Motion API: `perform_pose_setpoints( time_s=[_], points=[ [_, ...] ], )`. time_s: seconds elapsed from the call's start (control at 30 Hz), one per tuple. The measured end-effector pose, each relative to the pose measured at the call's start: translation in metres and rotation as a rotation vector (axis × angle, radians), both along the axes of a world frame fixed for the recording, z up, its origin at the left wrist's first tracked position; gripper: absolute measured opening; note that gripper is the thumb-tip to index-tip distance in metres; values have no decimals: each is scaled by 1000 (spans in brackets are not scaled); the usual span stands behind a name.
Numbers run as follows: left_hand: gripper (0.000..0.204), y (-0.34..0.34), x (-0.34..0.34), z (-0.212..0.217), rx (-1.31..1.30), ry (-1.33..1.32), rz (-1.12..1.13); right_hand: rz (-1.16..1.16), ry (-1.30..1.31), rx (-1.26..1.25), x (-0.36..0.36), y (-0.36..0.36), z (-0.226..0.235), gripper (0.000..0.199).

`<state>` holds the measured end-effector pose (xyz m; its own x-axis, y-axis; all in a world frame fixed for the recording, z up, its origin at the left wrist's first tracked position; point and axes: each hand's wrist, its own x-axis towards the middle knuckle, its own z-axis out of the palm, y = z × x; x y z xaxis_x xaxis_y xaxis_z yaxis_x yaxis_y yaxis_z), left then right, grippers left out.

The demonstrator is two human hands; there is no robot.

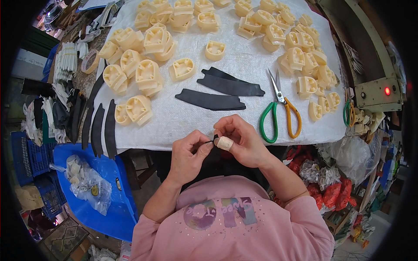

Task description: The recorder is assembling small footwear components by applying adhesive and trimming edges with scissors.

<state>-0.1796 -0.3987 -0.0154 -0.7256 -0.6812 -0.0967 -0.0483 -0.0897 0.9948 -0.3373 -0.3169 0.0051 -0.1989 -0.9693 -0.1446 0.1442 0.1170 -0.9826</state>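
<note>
Printed lettering shows on the pink shirt (230, 237) at six o'clock: big, bold letters (198, 217) across the chest in mottled purple, grey-green and yellowish tones. Smaller, paler words in a rounded style run over those bold letters, and little dots are sprinkled around and below the print. Toward three o'clock, a metal box (376, 95) has a dark knob (363, 95) and a glowing red light (387, 91); any markings beside them are too small to read.
</note>
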Motion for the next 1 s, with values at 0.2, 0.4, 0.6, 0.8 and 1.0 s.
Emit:
perform_pose_setpoints(
  time_s=[0.2, 0.4, 0.6, 0.8, 1.0],
  points=[
    [19, 3, 0, 9, -187, -89, 3, 141, 163, 134, -8, 7, 12, 14],
    [20, -2, 5, 8, -181, -88, 31, -54, -220, 15, -21, 21, -2, 18],
    [20, -3, 3, 8, 36, 7, 38, -72, -199, -117, -6, 11, 0, 36],
    [22, 0, 6, 2, -5, -2, -17, 36, -64, 81, 5, 3, 7, 28],
    [24, 4, 9, 1, 9, -26, -26, 21, -128, 139, 1, 8, 2, 28]
  ],
)
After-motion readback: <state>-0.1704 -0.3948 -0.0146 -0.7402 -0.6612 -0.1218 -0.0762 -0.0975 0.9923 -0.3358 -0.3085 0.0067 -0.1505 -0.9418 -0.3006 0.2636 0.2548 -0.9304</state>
